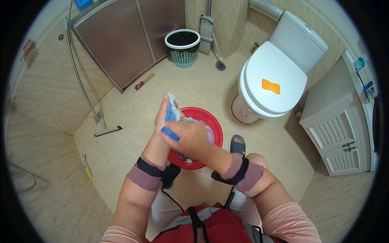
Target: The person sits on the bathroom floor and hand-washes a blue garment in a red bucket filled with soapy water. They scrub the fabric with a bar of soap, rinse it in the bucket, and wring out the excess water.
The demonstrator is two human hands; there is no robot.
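Note:
Over the red basin (218,125), my left hand (161,115) is raised with its fingers pointing up, holding a bunched white and blue cloth (172,108). My right hand (192,137) crosses in front of the left wrist and is slightly blurred. Its fingers are closed on a smooth blue piece (170,133). Whether this piece belongs to the cloth or is a separate object, I cannot tell. Below the hands, whitish wet fabric or suds (208,131) lie in the basin, partly hidden by my right hand and forearm.
A white toilet (279,65) stands at the right, with an orange piece (271,86) on its lid. Farther back are a bin (183,56) and a toilet brush (220,65). A long-handled squeegee (107,131) leans at the left. A white cabinet (332,129) is far right.

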